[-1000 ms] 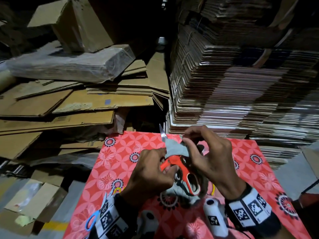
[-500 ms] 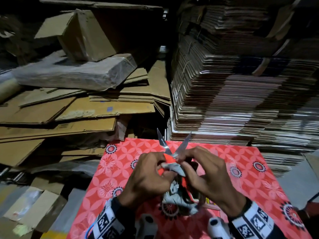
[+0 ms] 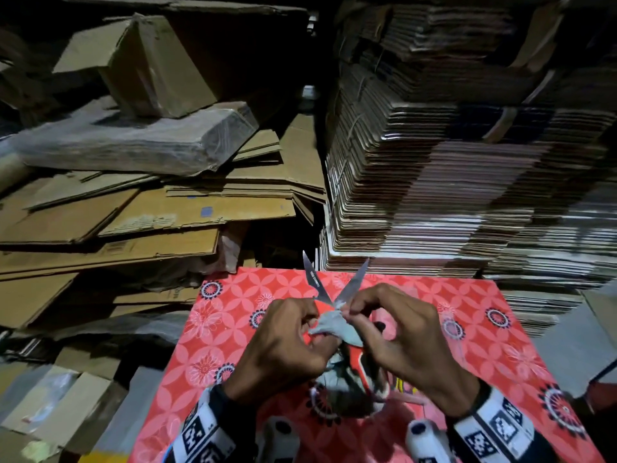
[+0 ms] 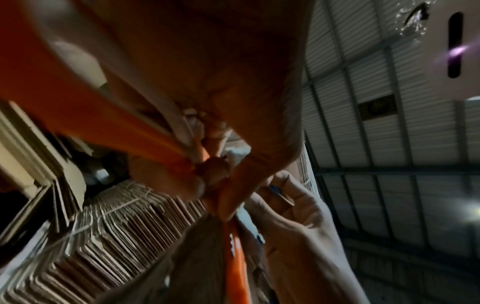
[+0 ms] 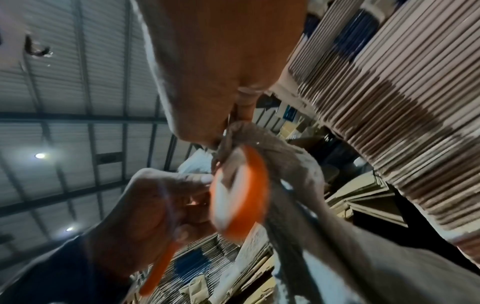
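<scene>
Now scissors (image 3: 315, 282) have opened, cloth (image 3: 334, 329) bunched tighter

Table (image 3: 233, 329): flat top under a red sheet, pale floral lattice, dark round medallions. Far edge sits against stacked flattened cardboard (image 3: 434, 228). Grey cloth (image 3: 334, 329) hangs over mid-table, surface contact not discernible. Yellow-printed scrap (image 3: 400, 389) towards the near edge, mostly hidden.

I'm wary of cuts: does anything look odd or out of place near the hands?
Yes. The scissors stand open in a V, bare tips pointing away from the person. The left hand and right hand both pinch a bunched grey cloth at the pivot, close to the blade edges.
</scene>
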The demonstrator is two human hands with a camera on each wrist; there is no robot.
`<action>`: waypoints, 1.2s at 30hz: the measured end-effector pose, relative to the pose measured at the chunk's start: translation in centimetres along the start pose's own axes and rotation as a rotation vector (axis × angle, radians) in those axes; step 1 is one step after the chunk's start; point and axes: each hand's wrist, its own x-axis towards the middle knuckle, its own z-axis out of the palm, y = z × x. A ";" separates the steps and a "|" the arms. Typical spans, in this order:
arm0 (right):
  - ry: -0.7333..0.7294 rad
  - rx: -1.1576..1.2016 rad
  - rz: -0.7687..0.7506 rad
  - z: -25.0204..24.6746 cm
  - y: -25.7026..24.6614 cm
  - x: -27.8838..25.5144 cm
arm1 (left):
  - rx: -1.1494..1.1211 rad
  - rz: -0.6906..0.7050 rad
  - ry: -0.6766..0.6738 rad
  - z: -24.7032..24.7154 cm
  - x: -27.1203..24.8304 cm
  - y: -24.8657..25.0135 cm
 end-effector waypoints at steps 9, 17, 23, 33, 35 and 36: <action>0.139 -0.043 0.090 -1.1 1.2 1.7 | 0.002 0.007 0.017 0.9 -0.3 -0.9; 0.157 -0.040 0.171 -0.9 1.7 1.3 | 0.112 0.076 0.039 1.0 -0.7 -0.9; 0.049 -0.054 0.095 1.4 0.1 -0.6 | 0.065 0.056 0.068 0.8 -0.4 -0.7; 0.122 -0.101 0.123 0.4 0.8 -0.3 | 0.037 0.035 0.046 1.8 -0.6 -1.7; -0.004 -0.088 0.070 1.1 0.0 -1.7 | 0.054 0.053 0.053 1.6 -0.6 -1.5; -0.015 -0.064 0.080 0.9 0.1 -1.8 | 0.081 0.063 0.041 1.6 -0.7 -1.4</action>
